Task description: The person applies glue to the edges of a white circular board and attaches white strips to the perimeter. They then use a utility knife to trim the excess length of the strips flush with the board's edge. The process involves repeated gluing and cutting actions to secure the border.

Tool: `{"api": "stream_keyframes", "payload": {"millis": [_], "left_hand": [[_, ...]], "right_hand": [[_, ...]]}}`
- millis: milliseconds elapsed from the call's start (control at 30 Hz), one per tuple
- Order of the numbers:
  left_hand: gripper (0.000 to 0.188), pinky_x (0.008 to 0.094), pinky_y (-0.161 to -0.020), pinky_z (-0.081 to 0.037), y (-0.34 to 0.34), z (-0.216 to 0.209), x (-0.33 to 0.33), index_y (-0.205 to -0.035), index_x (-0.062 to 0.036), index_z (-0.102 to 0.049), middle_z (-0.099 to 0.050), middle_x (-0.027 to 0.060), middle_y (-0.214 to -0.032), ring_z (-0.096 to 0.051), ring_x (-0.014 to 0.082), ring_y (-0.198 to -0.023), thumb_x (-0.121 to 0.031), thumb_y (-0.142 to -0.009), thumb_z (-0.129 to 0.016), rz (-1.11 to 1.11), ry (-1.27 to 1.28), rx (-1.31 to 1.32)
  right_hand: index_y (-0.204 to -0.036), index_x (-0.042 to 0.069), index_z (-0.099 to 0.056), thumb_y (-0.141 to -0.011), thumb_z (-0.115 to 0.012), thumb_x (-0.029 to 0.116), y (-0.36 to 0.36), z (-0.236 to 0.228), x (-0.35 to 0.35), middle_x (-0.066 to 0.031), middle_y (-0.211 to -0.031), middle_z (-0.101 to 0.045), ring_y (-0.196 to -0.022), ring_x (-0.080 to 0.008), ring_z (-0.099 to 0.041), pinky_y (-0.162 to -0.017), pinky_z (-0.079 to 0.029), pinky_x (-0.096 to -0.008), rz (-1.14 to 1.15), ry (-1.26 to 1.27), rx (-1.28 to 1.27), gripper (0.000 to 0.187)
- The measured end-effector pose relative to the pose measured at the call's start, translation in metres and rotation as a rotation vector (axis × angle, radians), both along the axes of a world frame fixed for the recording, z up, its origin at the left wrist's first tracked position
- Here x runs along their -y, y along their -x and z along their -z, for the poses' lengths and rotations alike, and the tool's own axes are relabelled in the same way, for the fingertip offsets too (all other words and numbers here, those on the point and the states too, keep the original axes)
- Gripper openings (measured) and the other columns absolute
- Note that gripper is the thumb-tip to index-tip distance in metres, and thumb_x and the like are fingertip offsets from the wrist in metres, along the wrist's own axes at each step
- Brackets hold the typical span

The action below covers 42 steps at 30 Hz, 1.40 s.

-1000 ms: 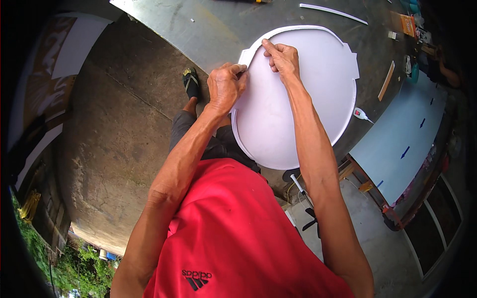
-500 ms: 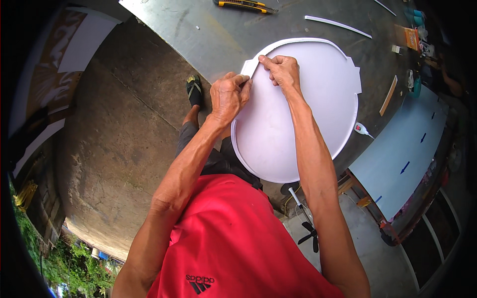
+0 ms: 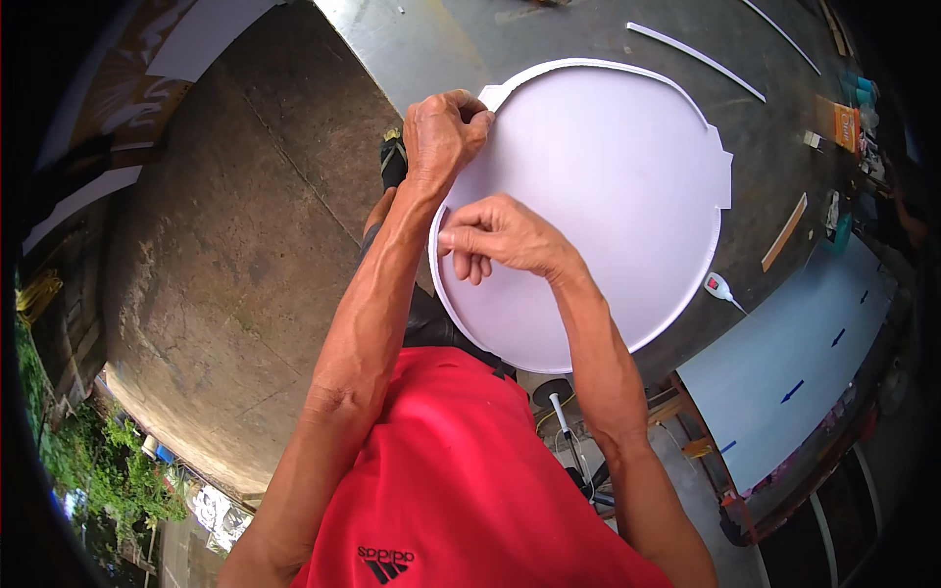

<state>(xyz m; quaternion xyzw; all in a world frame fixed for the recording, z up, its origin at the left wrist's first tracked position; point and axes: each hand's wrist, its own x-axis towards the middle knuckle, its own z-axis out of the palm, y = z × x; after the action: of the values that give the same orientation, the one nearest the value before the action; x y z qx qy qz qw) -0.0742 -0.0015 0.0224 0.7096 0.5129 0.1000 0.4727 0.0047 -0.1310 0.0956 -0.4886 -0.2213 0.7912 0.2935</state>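
Note:
A large white round board [image 3: 598,216] lies at the table's near edge, with a thin raised white edge strip [image 3: 578,65] along much of its rim and a squared tab on its right side. At the upper left rim, my left hand [image 3: 446,137] is closed on the edge strip beside another tab; its fingers hide the exact grip. Lower on the left rim, my right hand [image 3: 510,240] pinches the edge strip between thumb and forefinger, the other fingers curled loosely over the board.
Loose white strips [image 3: 696,61] lie on the dark metal table [image 3: 431,49]. Right of the board are a small white glue bottle [image 3: 720,287], a wooden slat [image 3: 784,233] and an orange box [image 3: 843,127]. A light blue sheet [image 3: 794,353] with dark arrows lies at the right.
My right hand has moved from the upper left rim, near my left hand, down to the left rim. My left hand stays by the tab. The whole view has shifted a little.

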Motion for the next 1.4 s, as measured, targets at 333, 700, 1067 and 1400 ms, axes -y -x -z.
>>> {"api": "stream_keyframes", "payload": {"millis": [333,700,1067,1400], "left_hand": [[0.024,0.0338,-0.075,-0.060,-0.012,-0.011,-0.011,-0.095,-0.0053,-0.083,-0.079,0.0143,-0.086,-0.075,0.0228,-0.074,-0.016,-0.075,-0.076,-0.065,0.156,-0.007],[0.025,0.0335,-0.077,-0.060,-0.006,-0.008,0.010,-0.100,-0.0026,-0.081,-0.079,0.0153,-0.086,-0.076,0.0220,-0.078,-0.016,-0.080,-0.076,-0.145,0.054,0.063],[0.019,0.0402,-0.076,-0.056,-0.010,0.001,0.023,-0.092,-0.0040,-0.080,-0.074,0.0134,-0.089,-0.072,0.0318,-0.080,-0.015,-0.081,-0.070,-0.145,-0.122,0.151],[0.015,0.0363,-0.067,-0.053,-0.012,0.003,0.032,-0.091,-0.0052,-0.079,-0.069,0.0088,-0.079,-0.068,0.0245,-0.070,-0.017,-0.082,-0.077,-0.176,-0.228,0.175]], "right_hand": [[-0.141,0.006,-0.050,-0.093,-0.063,0.011,0.115,0.009,0.068,-0.0081,-0.133,-0.062,-0.121,-0.0253,-0.062,-0.105,-0.049,-0.0455,0.700,0.260,-0.980,0.051],[-0.097,-0.002,-0.069,-0.094,-0.071,0.013,-0.017,-0.035,0.012,-0.0057,-0.082,-0.072,-0.070,-0.0138,-0.067,-0.064,-0.054,-0.0289,0.428,-0.226,0.578,0.015],[-0.143,0.009,-0.054,-0.080,-0.073,0.022,-0.172,0.118,-0.216,-0.0228,-0.134,-0.060,-0.126,-0.0417,-0.055,-0.107,-0.043,-0.0530,-0.172,-0.877,1.727,0.067],[-0.134,0.003,-0.052,-0.080,-0.078,0.004,-0.189,0.024,-0.143,-0.0045,-0.106,-0.067,-0.093,-0.0149,-0.066,-0.083,-0.057,-0.0330,0.740,-0.640,0.505,0.061]]}}
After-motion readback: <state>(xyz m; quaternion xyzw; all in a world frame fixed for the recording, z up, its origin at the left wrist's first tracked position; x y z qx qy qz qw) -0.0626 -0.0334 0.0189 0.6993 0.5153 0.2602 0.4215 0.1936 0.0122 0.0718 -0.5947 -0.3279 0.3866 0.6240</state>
